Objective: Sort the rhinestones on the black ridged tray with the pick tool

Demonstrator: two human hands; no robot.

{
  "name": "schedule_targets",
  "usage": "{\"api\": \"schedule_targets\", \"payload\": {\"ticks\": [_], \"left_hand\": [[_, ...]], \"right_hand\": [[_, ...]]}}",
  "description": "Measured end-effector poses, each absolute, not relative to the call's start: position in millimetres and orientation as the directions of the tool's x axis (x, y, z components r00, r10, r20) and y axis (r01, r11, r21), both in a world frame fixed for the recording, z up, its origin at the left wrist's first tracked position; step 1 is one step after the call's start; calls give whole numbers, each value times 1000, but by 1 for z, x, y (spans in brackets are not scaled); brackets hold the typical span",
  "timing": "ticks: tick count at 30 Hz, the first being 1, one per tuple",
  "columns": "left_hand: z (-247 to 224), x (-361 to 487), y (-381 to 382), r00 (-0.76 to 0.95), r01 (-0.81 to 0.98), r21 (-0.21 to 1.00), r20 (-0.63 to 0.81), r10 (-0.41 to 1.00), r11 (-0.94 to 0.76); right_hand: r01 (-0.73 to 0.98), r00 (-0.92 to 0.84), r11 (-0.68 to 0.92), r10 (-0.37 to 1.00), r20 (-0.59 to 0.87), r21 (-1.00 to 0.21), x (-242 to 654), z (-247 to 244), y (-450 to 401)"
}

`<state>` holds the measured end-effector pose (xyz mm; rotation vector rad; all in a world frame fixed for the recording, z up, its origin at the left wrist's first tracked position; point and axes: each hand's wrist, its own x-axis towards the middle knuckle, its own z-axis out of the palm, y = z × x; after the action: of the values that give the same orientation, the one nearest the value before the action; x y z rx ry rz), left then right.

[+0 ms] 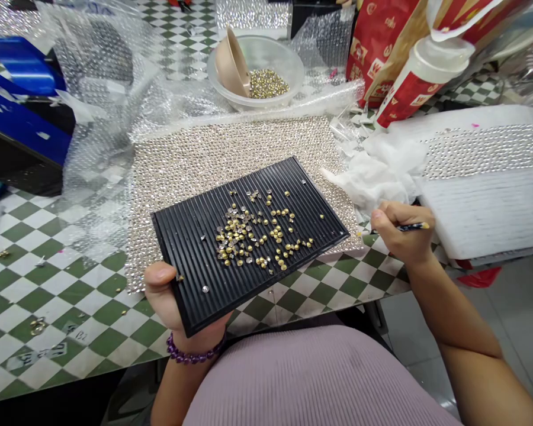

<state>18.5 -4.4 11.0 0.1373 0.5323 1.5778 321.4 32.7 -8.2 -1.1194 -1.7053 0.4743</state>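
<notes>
My left hand (173,305) grips the near left corner of a black ridged tray (190,236), thumb on top and the fingers hidden underneath. Loose rhinestones (237,234) lie scattered over the tray's middle and right, some gold backs up, others clear faces up. The tray is tilted above a sheet covered in rows of rhinestones (182,165). To the right of the tray, my right hand (404,231) is closed around a thin dark pen-like stick with a yellowish end (413,226). Its other end is hidden in the fist.
A clear plastic bowl (288,53) behind the sheet holds more rhinestones and a beige cup (231,65). Bubble wrap (98,142) lies left. A paper cup (426,77), red paper bag (377,47), white tissue (377,171) and another rhinestone strip (493,148) are right.
</notes>
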Motion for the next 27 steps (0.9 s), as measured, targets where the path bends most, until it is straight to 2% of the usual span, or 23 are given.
{"api": "schedule_targets", "payload": {"ticks": [3,7,9,11,15,24,27], "left_hand": [[10,19,-7,-84,-906,423,-228,970,21],[11,22,-10,-50,-891,447,-263,964,75],[11,23,-11,-17,-886,450,-274,962,113],[10,23,-12,23,-882,447,-276,961,150],[9,23,-14,98,-880,425,-275,956,212],[16,27,-11,178,-877,392,-272,946,278],[15,28,-10,185,-878,380,-288,940,290]], "right_hand": [[352,72,531,805,588,-770,319,3,37],[225,280,617,701,656,-754,300,34,50],[219,228,645,696,681,-732,282,49,58],[234,91,664,712,696,-710,262,60,66],[259,-130,638,767,628,-725,229,63,79],[240,-317,643,760,567,-728,218,56,84],[257,-328,650,755,569,-715,218,56,84]]}}
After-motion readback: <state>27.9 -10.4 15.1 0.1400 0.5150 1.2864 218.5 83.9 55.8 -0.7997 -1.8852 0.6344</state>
